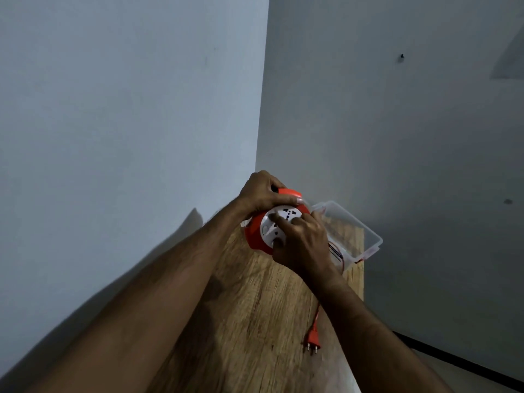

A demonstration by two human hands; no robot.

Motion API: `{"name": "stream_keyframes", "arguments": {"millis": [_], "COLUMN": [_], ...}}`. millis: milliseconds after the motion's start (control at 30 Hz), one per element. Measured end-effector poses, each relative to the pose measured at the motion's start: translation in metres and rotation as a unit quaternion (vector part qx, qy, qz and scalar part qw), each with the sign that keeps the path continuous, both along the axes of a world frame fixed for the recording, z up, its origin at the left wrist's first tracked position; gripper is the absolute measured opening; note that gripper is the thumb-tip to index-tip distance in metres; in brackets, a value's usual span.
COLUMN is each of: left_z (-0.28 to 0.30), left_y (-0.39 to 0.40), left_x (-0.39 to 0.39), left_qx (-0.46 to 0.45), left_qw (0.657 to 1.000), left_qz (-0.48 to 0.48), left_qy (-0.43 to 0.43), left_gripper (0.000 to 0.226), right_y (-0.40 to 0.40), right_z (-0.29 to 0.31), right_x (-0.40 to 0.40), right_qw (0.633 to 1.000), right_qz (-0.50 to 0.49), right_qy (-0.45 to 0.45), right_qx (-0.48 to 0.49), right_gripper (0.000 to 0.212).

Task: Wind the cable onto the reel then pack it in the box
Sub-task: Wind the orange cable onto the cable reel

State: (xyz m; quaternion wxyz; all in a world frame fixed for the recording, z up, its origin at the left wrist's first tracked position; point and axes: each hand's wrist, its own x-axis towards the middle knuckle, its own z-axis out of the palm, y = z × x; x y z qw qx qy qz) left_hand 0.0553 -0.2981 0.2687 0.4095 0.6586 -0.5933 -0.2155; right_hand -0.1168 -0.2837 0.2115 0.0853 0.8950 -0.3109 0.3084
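An orange cable reel (253,234) with a white socket face (279,219) stands on the wooden table (249,321). My left hand (262,192) grips the reel's orange handle at the top. My right hand (302,242) lies on the white face with its fingers curled against it. The orange cable (317,313) runs from under my right wrist down the table to its two-pin plug (312,340), which lies loose on the wood. A clear plastic box (365,236) sits open just right of the reel, at the table's far right corner.
The table stands in a corner between two grey walls. Its right edge drops off close to the plug and the box. A dark strip (465,361) runs along the floor at lower right.
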Motion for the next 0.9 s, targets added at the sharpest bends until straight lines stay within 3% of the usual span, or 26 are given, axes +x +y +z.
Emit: {"name": "stream_keyframes", "arguments": {"millis": [100, 167, 300, 400, 467, 533, 567, 633, 700, 733, 767, 833, 867, 900], "left_z": [-0.001, -0.003, -0.007, -0.007, -0.009, -0.011, -0.012, -0.011, -0.01, -0.009, -0.008, -0.006, -0.006, -0.004], "left_y": [0.0, -0.001, -0.003, -0.002, -0.003, -0.004, -0.003, -0.003, -0.003, -0.002, -0.001, -0.001, -0.001, -0.001], "left_x": [-0.003, -0.006, -0.01, -0.016, -0.019, -0.021, -0.021, -0.018, -0.014, -0.012, -0.01, -0.007, -0.007, -0.006], "left_qx": [-0.013, -0.021, -0.032, -0.046, -0.049, -0.045, -0.043, -0.038, -0.036, -0.036, -0.035, -0.033, -0.032, -0.031], "left_qw": [1.0, 0.999, 0.999, 0.998, 0.998, 0.998, 0.998, 0.998, 0.999, 0.998, 0.998, 0.998, 0.998, 0.998], "left_qz": [0.012, 0.025, 0.041, 0.036, 0.032, 0.029, 0.03, 0.032, 0.037, 0.041, 0.046, 0.05, 0.049, 0.045], "left_qy": [0.015, 0.01, 0.004, -0.018, -0.024, -0.029, -0.03, -0.027, -0.014, -0.006, -0.001, 0.0, 0.0, 0.002], "left_gripper": [0.038, 0.047, 0.047, 0.047, 0.048, 0.049, 0.049, 0.049, 0.045, 0.043, 0.042, 0.044, 0.046, 0.048], "right_y": [0.006, 0.016, 0.031, 0.03, 0.024, 0.02, 0.019, 0.02, 0.029, 0.034, 0.042, 0.049, 0.048, 0.043], "right_z": [-0.003, -0.003, 0.004, 0.004, 0.012, 0.024, 0.029, 0.034, 0.032, 0.029, 0.027, 0.017, 0.012, 0.008], "right_x": [0.007, 0.014, 0.029, 0.041, 0.046, 0.05, 0.05, 0.045, 0.036, 0.031, 0.024, 0.013, 0.007, 0.003], "right_qw": [0.991, 0.964, 0.847, 0.694, 0.535, 0.361, 0.304, 0.277, 0.329, 0.412, 0.537, 0.815, 0.904, 0.957], "right_qz": [-0.04, -0.072, -0.156, -0.221, -0.234, -0.146, -0.132, -0.159, -0.156, -0.164, -0.177, -0.164, -0.129, -0.087], "right_qy": [-0.105, -0.206, -0.413, -0.526, -0.594, -0.649, -0.673, -0.693, -0.678, -0.655, -0.614, -0.453, -0.353, -0.254], "right_qx": [0.076, 0.154, 0.297, 0.439, 0.553, 0.653, 0.661, 0.646, 0.638, 0.612, 0.551, 0.323, 0.204, 0.112], "right_gripper": [0.054, 0.055, 0.054, 0.055, 0.057, 0.061, 0.065, 0.083, 0.067, 0.051, 0.038, 0.025, 0.025, 0.027]}}
